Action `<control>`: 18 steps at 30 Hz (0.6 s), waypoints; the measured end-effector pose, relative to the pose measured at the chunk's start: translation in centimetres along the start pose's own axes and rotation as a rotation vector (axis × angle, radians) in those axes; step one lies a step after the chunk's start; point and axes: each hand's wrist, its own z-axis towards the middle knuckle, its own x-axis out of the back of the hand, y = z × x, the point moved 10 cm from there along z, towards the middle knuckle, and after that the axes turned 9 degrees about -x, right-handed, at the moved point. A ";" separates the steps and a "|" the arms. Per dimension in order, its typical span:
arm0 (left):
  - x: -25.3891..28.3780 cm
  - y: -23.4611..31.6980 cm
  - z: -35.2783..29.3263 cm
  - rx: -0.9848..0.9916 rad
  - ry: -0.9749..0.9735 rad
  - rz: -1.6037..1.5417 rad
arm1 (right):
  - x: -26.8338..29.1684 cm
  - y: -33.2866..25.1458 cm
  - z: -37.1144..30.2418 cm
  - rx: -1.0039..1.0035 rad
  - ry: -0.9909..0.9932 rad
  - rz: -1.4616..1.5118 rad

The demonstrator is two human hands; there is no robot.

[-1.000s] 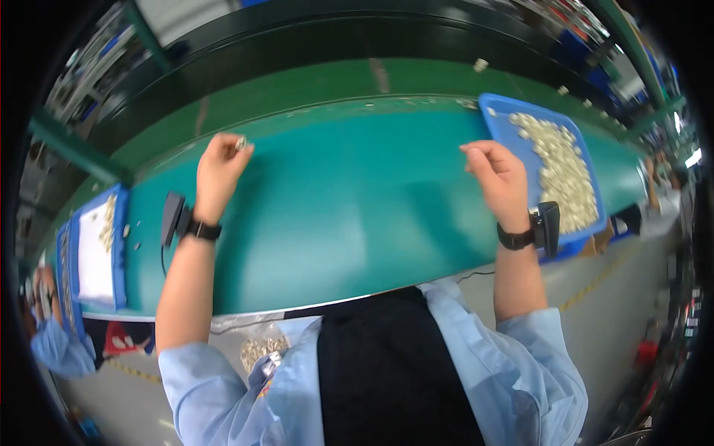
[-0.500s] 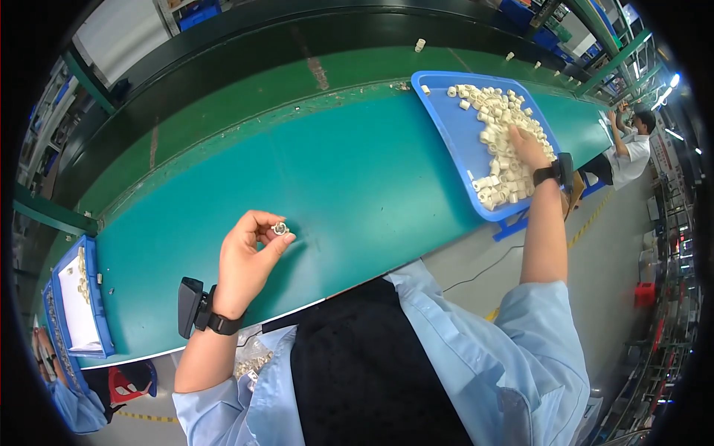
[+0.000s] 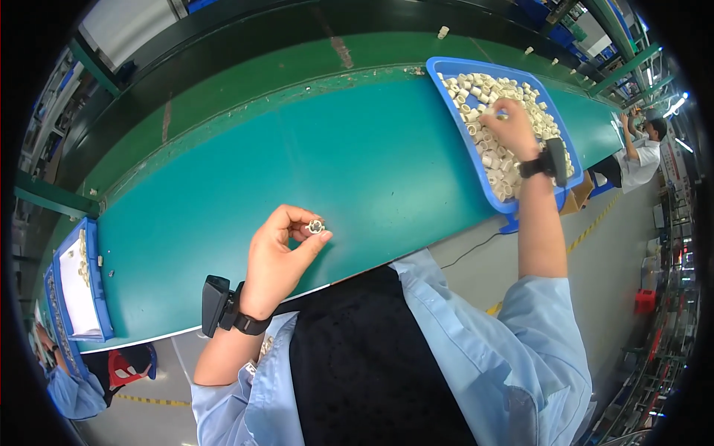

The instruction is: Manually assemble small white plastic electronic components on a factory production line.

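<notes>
My left hand (image 3: 281, 256) is held above the green work surface, with thumb and fingertips pinched round a small ring-shaped fitting (image 3: 315, 227). The fitting has a pale rim, a metallic-looking inside and small side lugs; its open end faces up. At the right, my right hand (image 3: 515, 134) is over a blue tray (image 3: 454, 102) full of loose cream plastic cylinders (image 3: 500, 178). Its thumb and fingers are closed together just above the pieces. A small yellowish bit shows between them, too little to name. Each wrist wears a black strapped device.
A second blue tray (image 3: 99, 297), lined white and holding a few cream pieces, stands at the far left. Several cylinders lie along the dark green ledge (image 3: 223, 108) behind. A co-worker (image 3: 643, 152) is at the far right; another person's blue sleeve (image 3: 74, 394) shows lower left.
The cream cylinders now spread over the tray's left side, which was bare before. My right hand has shifted left above them. My left hand has moved right with the fitting. The whole view has shifted slightly.
</notes>
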 end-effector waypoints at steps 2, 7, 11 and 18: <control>-0.2 -0.2 -0.2 0.015 0.009 0.001 | 1.2 1.2 0.2 -0.179 -0.015 0.121; 0.1 -0.1 0.0 -0.028 0.078 0.064 | 2.2 -5.0 -3.4 -0.249 -0.252 0.800; 0.3 0.7 0.3 -0.080 0.115 0.084 | 0.4 -14.3 -9.1 -0.110 -0.501 1.070; -0.1 2.7 0.0 -0.113 0.110 0.000 | -2.8 -21.4 -13.4 0.016 -0.846 1.732</control>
